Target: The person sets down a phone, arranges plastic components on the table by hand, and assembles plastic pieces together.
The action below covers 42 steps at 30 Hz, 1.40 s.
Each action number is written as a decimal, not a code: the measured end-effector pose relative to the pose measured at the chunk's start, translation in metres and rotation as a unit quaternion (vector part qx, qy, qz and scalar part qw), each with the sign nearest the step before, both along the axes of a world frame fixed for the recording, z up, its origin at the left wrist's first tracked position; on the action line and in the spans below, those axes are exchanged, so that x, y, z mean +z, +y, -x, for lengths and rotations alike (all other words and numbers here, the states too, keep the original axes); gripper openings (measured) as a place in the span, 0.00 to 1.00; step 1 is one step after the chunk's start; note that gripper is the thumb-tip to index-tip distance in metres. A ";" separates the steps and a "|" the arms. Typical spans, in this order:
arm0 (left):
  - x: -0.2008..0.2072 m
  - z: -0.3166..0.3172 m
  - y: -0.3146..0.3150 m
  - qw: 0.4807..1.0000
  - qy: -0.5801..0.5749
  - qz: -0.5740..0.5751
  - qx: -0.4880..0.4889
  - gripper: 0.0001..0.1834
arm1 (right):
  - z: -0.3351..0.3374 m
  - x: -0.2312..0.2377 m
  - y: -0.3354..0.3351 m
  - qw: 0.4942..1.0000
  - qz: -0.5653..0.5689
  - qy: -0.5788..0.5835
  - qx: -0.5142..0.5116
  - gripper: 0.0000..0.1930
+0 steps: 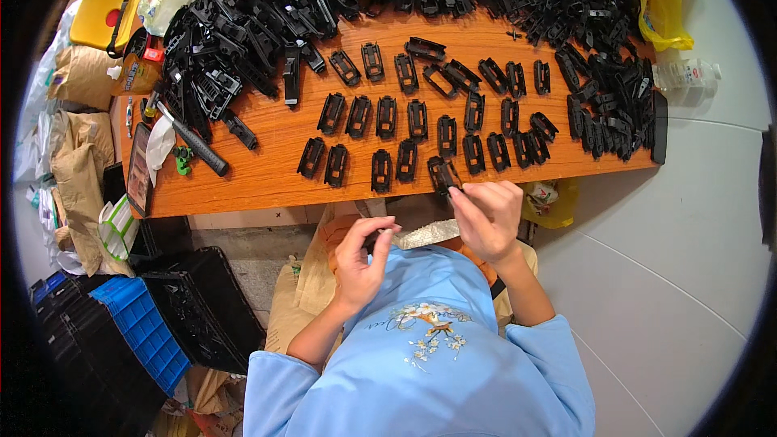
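Fingertips of the right hand (489, 217), thumb and index finger brought together, appear to pinch the near end of a black frame (443, 173) at the table's front edge. The left hand (362, 257) hangs over the lap, apart from that frame, its thumb and index finger curled close to each other; whether they grip a small dark piece cannot be told. For good handling, a light hold with 2 fingertips on the rigid end seems best, leaving the openings uncovered and the neighbouring parts undisturbed; bringing the left hand nearer would probably steady the frame better than a harder squeeze. Just beyond the fingers, loose black frames (381, 171) lie in about 3 uneven rows on the wooden table (267, 182), most with their long sides pointing away from the person. Farther out, a large heap of black parts (235, 32) curves along the far side, with a smaller pile (603, 105) at right. At left lie a black-handled tool (202, 148) and a small green piece (183, 160); 1 clear bottle (686, 74) lies past the right edge.
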<state>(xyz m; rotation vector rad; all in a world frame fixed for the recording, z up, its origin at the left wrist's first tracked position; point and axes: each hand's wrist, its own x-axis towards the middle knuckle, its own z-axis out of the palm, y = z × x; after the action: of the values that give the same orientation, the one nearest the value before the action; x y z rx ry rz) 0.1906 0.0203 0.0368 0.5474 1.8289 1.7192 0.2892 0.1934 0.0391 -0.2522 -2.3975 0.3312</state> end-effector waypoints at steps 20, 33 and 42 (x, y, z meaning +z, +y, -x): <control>0.007 -0.018 0.086 0.896 0.363 0.253 0.023 0.23 | -0.037 0.014 0.000 0.948 0.296 0.104 -0.062 0.09; 0.030 -0.008 0.065 0.842 0.444 0.297 -0.074 0.15 | -0.060 0.008 0.019 0.949 0.287 0.114 -0.067 0.11; 0.037 0.020 0.081 0.752 0.536 0.302 -0.237 0.16 | -0.057 0.007 0.028 0.961 0.259 0.094 -0.016 0.13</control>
<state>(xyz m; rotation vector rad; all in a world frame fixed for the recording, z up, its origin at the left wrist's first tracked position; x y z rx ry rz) 0.1701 0.1016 0.0740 1.7367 2.4532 0.3038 0.3459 0.2210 0.0457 -0.4715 -2.0807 0.9259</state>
